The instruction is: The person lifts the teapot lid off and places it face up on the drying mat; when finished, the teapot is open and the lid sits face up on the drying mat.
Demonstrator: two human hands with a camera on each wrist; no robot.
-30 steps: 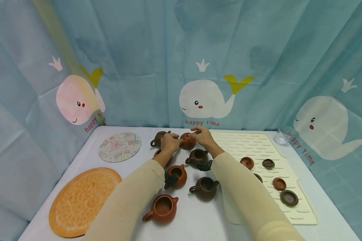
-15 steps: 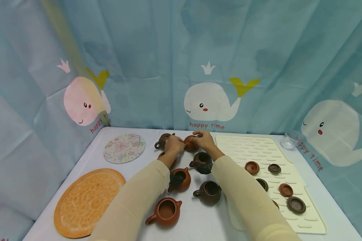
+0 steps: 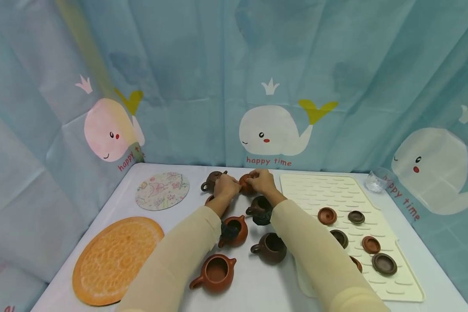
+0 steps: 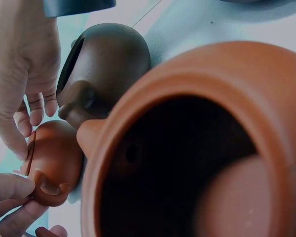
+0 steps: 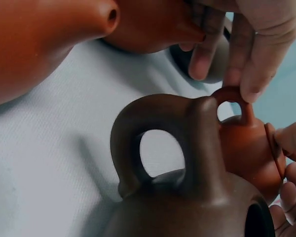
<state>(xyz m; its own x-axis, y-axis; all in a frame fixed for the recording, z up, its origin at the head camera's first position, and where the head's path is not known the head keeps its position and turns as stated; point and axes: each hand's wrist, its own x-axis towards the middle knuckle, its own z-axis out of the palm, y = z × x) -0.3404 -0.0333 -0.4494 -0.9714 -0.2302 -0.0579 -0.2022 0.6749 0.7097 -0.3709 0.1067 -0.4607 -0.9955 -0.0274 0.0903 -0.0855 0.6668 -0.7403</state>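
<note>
A small reddish-brown clay teapot (image 3: 245,186) stands at the back of the table, between my hands. My left hand (image 3: 225,187) pinches its handle, seen clearly in the right wrist view, where the lid (image 5: 275,150) sits on top. My right hand (image 3: 263,181) holds the lid from above with thumb and fingers; the knob is hidden. Left of them stands a dark brown teapot (image 3: 210,181). Nearer are lidless teapots: a dark one (image 3: 270,248), a red one (image 3: 216,273), another red one (image 3: 238,229), a dark one (image 4: 108,64) and a red one mostly behind my left hand.
On the right, a cream ridged mat (image 3: 312,184) bears several loose lids (image 3: 384,264). A clear cup (image 3: 375,181) stands at the back right corner. To the left lie a floral round mat (image 3: 162,190) and an orange bread-like round mat (image 3: 115,260). A whale-print curtain (image 3: 179,130) hangs behind.
My right hand's raised fingers have come down and closed in on the teapot lid. My left hand stays at the handle. The head view has shifted slightly, moving everything a little right in frame.
</note>
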